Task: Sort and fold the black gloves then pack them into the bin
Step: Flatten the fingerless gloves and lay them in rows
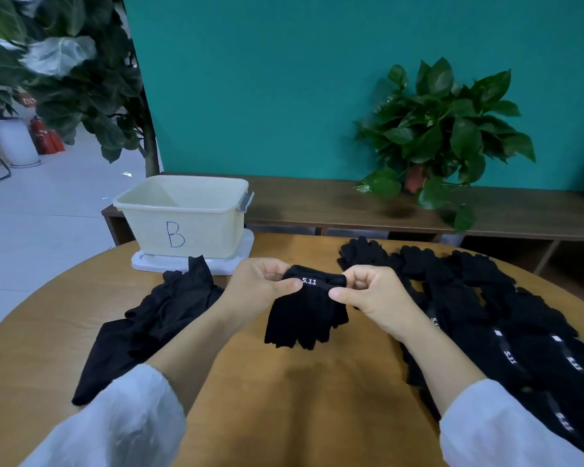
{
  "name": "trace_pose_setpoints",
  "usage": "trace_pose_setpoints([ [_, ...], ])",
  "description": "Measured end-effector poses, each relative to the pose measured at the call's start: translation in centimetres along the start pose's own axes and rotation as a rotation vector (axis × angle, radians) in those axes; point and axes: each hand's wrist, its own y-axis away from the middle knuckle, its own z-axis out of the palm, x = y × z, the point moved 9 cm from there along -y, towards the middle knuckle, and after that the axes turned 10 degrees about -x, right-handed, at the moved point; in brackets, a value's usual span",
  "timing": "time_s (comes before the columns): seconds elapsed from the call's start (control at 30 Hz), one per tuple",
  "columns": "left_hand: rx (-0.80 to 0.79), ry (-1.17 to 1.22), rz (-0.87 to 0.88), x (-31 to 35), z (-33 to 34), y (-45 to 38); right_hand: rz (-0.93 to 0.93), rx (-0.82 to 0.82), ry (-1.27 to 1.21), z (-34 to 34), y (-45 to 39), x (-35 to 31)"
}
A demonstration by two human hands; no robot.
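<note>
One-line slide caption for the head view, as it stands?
Left hand and right hand pinch a black glove's cuff above the table, bin B behind.

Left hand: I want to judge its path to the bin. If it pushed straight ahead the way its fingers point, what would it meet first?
The left hand points rightward, so beyond the black knit glove it pinches, it would probably meet the right hand, not the cream plastic bin.
</note>
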Motion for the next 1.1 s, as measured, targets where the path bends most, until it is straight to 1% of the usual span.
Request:
trace_pose_setpoints([
  [0.1,0.013,-0.058,0.012,-0.4,0.2,-1.4,0.012,0.065,0.011,-0.8,-0.6,1.1],
  [0.23,-0.008,-0.134,0.045,-1.6,1.2,-1.2,0.057,0.095,0.156,-0.4,0.5,2.5],
  [0.33,-0.043,-0.188,0.041,-3.9,2.5,1.3,0.079,0.044,0.307,1.4,3.1,4.1],
  [0.53,-0.181,-0.361,0.015,-10.0,5.7,7.6,-0.032,-0.108,0.694,6.7,9.4,6.6],
  [0.6,-0.172,-0.484,0.015,-11.0,6.3,9.3,-0.052,-0.122,0.786,7.9,11.2,7.2],
  [0.67,-0.213,-0.556,0.043,-11.0,7.1,10.6,-0.064,-0.094,0.811,8.2,12.6,7.4],
  [0.73,-0.249,-0.537,0.057,-10.7,7.1,11.4,-0.064,-0.052,0.803,7.6,13.5,7.1],
  [0.77,-0.233,-0.506,0.062,-10.3,6.7,11.5,-0.061,-0.013,0.781,7.0,13.6,6.8],
  [0.83,-0.145,-0.491,0.083,-9.3,5.7,10.8,-0.081,0.083,0.756,5.8,13.4,5.5],
  [0.9,-0.067,-0.606,0.062,-8.3,5.5,9.2,-0.102,0.136,0.795,5.4,12.1,4.0],
  [0.97,-0.079,-0.777,-0.010,-8.3,6.5,7.4,-0.046,0.065,0.846,6.3,9.9,3.7],
  [1.1,-0.263,-1.151,-0.161,-11.7,9.3,6.5,0.113,-0.254,0.971,9.8,7.4,6.5],
])
